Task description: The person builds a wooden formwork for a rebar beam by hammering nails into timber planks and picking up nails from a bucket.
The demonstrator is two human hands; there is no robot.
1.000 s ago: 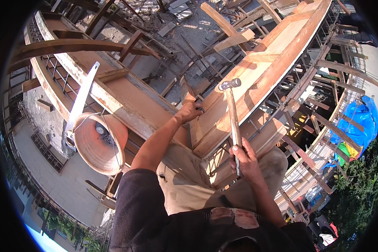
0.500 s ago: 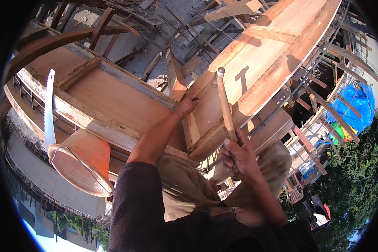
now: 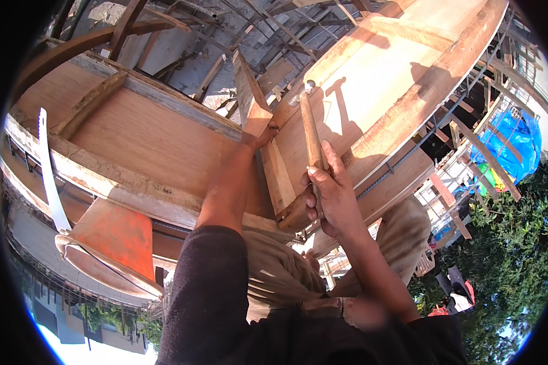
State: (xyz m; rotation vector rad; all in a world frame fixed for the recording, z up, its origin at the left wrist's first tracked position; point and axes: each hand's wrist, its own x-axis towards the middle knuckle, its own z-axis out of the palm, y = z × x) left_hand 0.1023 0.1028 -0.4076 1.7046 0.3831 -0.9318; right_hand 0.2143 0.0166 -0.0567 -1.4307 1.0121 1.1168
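Note:
My right hand [image 3: 333,193] grips the wooden handle of a hammer [image 3: 311,125], its metal head raised and pointing away from me over the right panel. My left hand [image 3: 262,137] is closed beside the lower end of an angled timber [image 3: 249,91], where two framed panels meet; what its fingers hold, if anything, is too small to make out. The left plywood panel [image 3: 141,141] lies under my left forearm. A short wooden batten [image 3: 278,177] runs toward me along the joint. The right plywood panel [image 3: 380,73] carries the hammer's shadow.
At left, an orange bucket [image 3: 119,234] hangs tilted beside the panel's edge, with a handsaw blade [image 3: 50,170] standing out of it. Steel bars and wooden props [image 3: 490,152] line the right side, near a blue plastic sheet [image 3: 512,146]. Scrap timber lies on the ground beyond.
My left hand has shifted slightly left and toward the angled timber's end. The hammer in my right hand has moved a little left, its head slightly farther away. The view has shifted too.

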